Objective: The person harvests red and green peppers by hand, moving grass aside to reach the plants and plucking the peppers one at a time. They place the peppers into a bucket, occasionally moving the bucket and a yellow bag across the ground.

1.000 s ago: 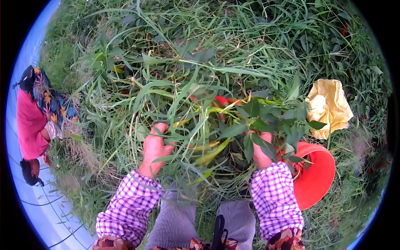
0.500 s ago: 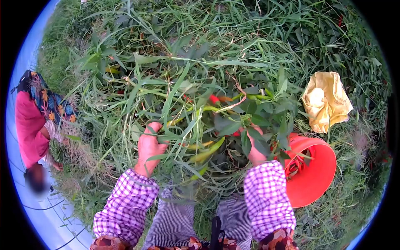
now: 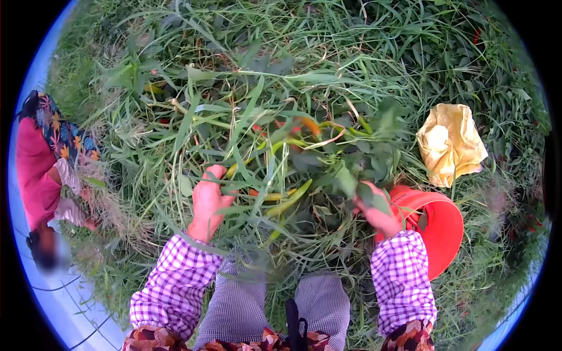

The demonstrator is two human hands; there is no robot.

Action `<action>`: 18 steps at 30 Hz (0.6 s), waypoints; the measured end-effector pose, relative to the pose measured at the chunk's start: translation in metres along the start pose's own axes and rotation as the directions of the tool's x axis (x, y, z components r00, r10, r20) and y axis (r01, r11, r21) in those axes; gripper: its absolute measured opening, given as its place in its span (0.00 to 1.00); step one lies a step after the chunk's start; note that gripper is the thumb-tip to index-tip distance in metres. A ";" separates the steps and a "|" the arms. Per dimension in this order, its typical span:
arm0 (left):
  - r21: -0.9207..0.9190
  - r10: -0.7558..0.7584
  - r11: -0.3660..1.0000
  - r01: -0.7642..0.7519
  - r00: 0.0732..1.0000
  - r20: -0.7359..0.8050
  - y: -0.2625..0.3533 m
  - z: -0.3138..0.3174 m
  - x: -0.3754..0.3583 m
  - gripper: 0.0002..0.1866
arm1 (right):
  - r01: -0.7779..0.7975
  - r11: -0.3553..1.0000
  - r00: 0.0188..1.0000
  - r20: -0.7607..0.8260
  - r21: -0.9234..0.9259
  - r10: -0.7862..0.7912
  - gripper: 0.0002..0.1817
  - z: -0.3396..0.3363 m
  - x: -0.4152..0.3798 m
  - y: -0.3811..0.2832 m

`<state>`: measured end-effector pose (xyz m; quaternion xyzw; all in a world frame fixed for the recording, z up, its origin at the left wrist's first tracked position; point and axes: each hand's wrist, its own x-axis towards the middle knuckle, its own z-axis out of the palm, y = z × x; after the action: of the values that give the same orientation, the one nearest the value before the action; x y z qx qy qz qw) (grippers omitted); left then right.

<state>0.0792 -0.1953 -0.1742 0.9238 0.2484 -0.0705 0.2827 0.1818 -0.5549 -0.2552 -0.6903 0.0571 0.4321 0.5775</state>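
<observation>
My left hand (image 3: pixel 209 200) is closed at the left side of a chili plant, its fingers curled in among leaves and stems. Grass blades partly cover its fingertips. My right hand (image 3: pixel 377 209) is beside the rim of a red bucket (image 3: pixel 446 231), a leaf across its blurred fingers, so what they hold cannot be made out. Between the hands hang a yellow-green chili (image 3: pixel 291 200) and an orange chili (image 3: pixel 310 126) among the leaves. Red chilies (image 3: pixel 411 219) show inside the tilted bucket.
A crumpled yellow bag (image 3: pixel 452 143) lies on the grass above the bucket. Another person in a pink top (image 3: pixel 36 172) is bent over at the far left, near a pale blue sheet (image 3: pixel 70 307). Dense grass and weeds surround the plant.
My right hand has moved right, out of the plant's leaves toward the bucket, and the leaves there have shifted. My left hand stays in nearly the same spot.
</observation>
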 end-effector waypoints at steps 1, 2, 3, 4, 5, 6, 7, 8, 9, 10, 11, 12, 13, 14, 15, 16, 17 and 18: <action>0.022 0.010 1.000 -0.010 1.000 -0.006 -0.002 0.001 -0.002 0.14 | -0.136 0.985 0.987 0.066 -0.103 0.143 0.24 -0.002 -0.005 0.006; 0.045 0.019 0.999 -0.019 1.000 -0.011 -0.005 0.002 -0.005 0.15 | 0.110 0.867 0.993 0.014 -0.487 -0.118 0.26 -0.002 -0.014 0.011; 0.069 0.028 0.997 -0.027 0.999 -0.016 -0.007 0.003 -0.007 0.15 | 0.275 0.548 0.928 0.069 -0.790 -0.366 0.28 0.001 -0.023 0.012; 0.083 0.056 0.995 -0.054 0.998 -0.020 -0.010 0.002 -0.008 0.15 | 0.205 0.597 0.963 0.050 -0.776 -0.266 0.31 0.003 -0.033 0.004; 0.085 0.030 0.996 -0.030 1.000 0.001 -0.011 0.002 -0.010 0.14 | 0.120 0.674 0.992 0.059 -0.729 -0.113 0.27 0.004 -0.041 -0.007; 0.109 0.047 0.993 -0.048 0.999 0.010 -0.013 0.001 -0.011 0.15 | 0.133 0.673 0.991 0.120 -0.728 -0.065 0.25 0.004 -0.050 -0.007; 0.134 0.064 0.989 -0.065 0.998 0.012 -0.016 0.001 -0.011 0.15 | 0.152 0.671 0.983 0.184 -0.726 -0.023 0.23 0.006 -0.058 -0.011; 0.150 0.083 0.985 -0.084 0.996 0.014 -0.018 0.001 -0.012 0.15 | 0.198 0.705 0.969 0.245 -0.681 -0.035 0.21 0.006 -0.068 -0.021; 0.168 0.098 0.981 -0.099 0.995 0.016 -0.021 0.001 -0.013 0.15 | 0.242 0.738 0.950 0.308 -0.630 -0.049 0.20 0.008 -0.078 -0.042; 0.187 0.111 0.976 -0.113 0.994 0.018 -0.023 0.001 -0.014 0.16 | 0.098 0.904 0.961 0.276 -0.417 0.024 0.17 0.013 -0.082 -0.063; 0.190 0.116 0.975 -0.116 0.993 0.012 -0.024 0.000 -0.015 0.16 | 0.179 0.919 0.972 0.208 -0.352 -0.110 0.16 0.016 -0.077 -0.077; 0.190 0.121 0.974 -0.121 0.993 0.010 -0.025 0.001 -0.016 0.17 | 0.261 0.920 0.964 0.125 -0.293 -0.234 0.15 0.018 -0.069 -0.090; 0.189 0.129 0.974 -0.127 0.992 0.006 -0.025 0.002 -0.016 0.17 | 0.348 0.906 0.936 0.032 -0.242 -0.351 0.14 0.017 -0.055 -0.100; 0.170 0.130 0.977 -0.131 0.991 0.015 -0.022 0.000 -0.015 0.17 | 0.374 0.874 0.916 -0.023 -0.311 -0.400 0.14 0.014 -0.034 -0.104; 0.169 0.114 0.979 -0.115 0.993 0.014 -0.022 0.000 -0.015 0.17 | 0.395 0.837 0.889 -0.072 -0.380 -0.452 0.13 0.011 -0.007 -0.103; 0.170 0.097 0.981 -0.098 0.995 0.014 -0.023 0.000 -0.015 0.16 | 0.432 0.749 0.848 -0.057 -0.503 -0.527 0.16 0.011 0.024 -0.095; 0.169 0.081 0.982 -0.083 0.997 0.019 -0.024 0.001 -0.015 0.16 | 0.450 0.646 0.805 -0.034 -0.616 -0.593 0.18 0.013 0.052 -0.078; 0.153 0.086 0.984 -0.088 0.996 0.023 -0.026 0.001 -0.015 0.16 | 0.380 0.622 0.847 -0.012 -0.685 -0.531 0.22 0.020 0.073 -0.057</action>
<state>0.0533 -0.1833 -0.1840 0.9522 0.1993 -0.0844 0.2156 0.2489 -0.4889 -0.2601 -0.8818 -0.2151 0.1852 0.3767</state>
